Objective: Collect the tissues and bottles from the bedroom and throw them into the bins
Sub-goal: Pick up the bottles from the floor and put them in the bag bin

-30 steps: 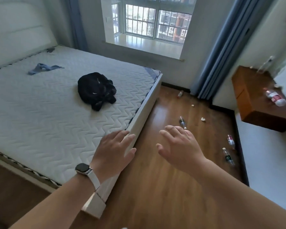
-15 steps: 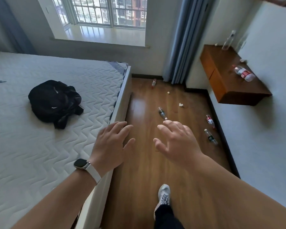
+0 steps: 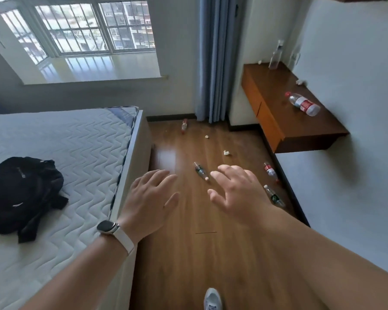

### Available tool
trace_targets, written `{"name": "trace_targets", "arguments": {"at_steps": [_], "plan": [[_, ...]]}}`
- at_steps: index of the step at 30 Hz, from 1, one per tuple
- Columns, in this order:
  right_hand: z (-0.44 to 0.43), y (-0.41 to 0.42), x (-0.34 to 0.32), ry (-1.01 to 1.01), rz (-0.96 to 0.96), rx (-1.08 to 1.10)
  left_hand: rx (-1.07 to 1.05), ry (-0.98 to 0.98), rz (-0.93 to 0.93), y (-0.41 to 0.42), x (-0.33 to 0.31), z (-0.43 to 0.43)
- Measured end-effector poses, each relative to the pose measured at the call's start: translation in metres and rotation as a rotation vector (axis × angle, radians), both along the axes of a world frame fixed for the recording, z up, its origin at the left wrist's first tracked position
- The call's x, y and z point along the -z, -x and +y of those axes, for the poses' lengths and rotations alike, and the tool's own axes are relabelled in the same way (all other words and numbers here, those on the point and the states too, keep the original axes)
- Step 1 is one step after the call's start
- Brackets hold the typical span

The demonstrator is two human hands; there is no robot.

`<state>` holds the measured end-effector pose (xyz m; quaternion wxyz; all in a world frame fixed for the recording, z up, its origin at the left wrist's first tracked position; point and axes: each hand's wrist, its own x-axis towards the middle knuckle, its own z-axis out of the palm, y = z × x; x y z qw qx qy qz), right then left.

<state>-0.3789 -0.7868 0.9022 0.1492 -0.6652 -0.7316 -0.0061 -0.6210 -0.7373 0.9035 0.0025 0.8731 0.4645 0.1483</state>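
**Left zone.** A black bag (image 3: 20, 193) lies on the mattress (image 3: 76, 142); neither is a task item. The left hand (image 3: 151, 198) hovers over the bed edge, fingers straight and loosely spread, holding nothing.

**Floor zone.** On the floor (image 3: 184, 253), the far bottle (image 3: 184, 125) lies near the foot of the curtain (image 3: 213, 63). The centre bottle (image 3: 200, 171) lies on its side just ahead of both hands. Beyond it lie a small tissue wad (image 3: 207, 136) and a larger tissue wad (image 3: 226, 152), well apart. The right hand (image 3: 238, 193) hovers above the boards with its fingers spread wide and slightly hooked, and it is empty.

**Right zone.** The red-label bottle (image 3: 269, 170) and the green-label bottle (image 3: 274, 196) lie on their sides beside the wall base. The wooden shelf (image 3: 278, 121) carries an upright bottle (image 3: 276, 55), a shelf bottle (image 3: 302, 104) on its side, a rear wad (image 3: 259, 62) and a wall-side wad (image 3: 301, 81).

**Handling (judged, not tested).** The lying bottles appear to be thin clear plastic, so they are probably light, smooth and free to roll. Wrap the fingers round the labelled mid-body rather than the cap. The upright bottle looks easy to tip over, so take it low on the body. The tissue is soft and almost weightless; pinch each wad from above (several should fit in one palm). No bin is in view.
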Motion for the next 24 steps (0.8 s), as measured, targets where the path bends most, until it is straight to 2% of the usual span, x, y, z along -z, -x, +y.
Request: {"name": "trace_targets", "arguments": {"at_steps": [10,18,24], "plan": [[0.07,-0.08,0.009,0.015,0.014,0.139,0.127,0.029,0.001,-0.08,-0.002,0.106],[0.153,-0.101,0.032,0.132,-0.037,0.253,0.269,0.065,-0.005,-0.119,0.033,0.221],[0.233,-0.105,0.024,0.201,-0.063,0.349,0.357,0.108,-0.038,-0.137,0.04,0.328]]}}
